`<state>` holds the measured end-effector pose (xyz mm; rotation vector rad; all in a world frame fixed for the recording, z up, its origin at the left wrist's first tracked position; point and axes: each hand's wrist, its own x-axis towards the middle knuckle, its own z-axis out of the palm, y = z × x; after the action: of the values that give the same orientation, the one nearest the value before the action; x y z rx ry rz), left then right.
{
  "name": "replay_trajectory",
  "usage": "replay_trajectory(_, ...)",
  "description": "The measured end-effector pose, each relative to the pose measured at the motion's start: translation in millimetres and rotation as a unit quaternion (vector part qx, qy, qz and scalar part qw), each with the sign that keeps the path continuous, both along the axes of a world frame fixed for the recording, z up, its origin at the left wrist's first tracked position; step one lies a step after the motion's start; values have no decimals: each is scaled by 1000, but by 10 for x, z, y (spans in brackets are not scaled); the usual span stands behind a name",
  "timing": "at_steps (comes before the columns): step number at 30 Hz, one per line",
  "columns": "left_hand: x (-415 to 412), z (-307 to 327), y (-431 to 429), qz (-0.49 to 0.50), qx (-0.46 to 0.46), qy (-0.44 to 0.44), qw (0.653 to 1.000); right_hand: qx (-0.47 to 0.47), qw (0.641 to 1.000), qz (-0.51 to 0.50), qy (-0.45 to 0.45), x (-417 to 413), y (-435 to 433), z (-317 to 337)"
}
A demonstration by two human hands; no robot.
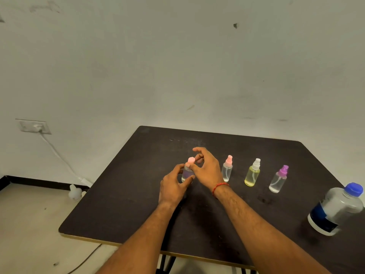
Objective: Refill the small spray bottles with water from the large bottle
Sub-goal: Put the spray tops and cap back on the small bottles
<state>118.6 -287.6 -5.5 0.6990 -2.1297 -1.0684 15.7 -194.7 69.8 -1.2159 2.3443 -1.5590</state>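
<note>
Item: small spray bottle (186, 173), leftmost of four on the matte dark table (128, 204); a clear, smooth plastic cylinder. My left hand (173, 185) grips its body; my right hand (208, 169) pinches its pink spray head (191, 160). Best practice, I judge: keep the body upright and twist only the collar. Also: large bottle (335, 209), translucent, blue-capped, far right.

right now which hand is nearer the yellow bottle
Right. The right hand is left of the yellow bottle; the left hand is farther left, beyond the right hand.
</note>
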Motion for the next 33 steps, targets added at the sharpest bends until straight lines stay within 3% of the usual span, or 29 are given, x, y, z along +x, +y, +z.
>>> replay_trajectory(5, -3, -11, -1, -3, 1, 5, 1000, -12, 998, 56, -35, -1, -1, -31)
replay_trajectory(14, -15, -19, -6, 0, -7, 7, 1000, -28, 1000, -11, -5, -2, 4, -37)
replay_trajectory(21, -13, -26, -7, -5, -10, 4, 1000, -8, 997, 62, -48, -29, -6, -30)
replay_trajectory(30, -10, -12, -3, -3, -22, 7, 1000, -29, 999, -2, -30, -18, 3, -47)
replay_trajectory(33, -14, -6, 2, -4, -21, 8, 1000, -12, 999, 25, -39, -38, 6, -29)
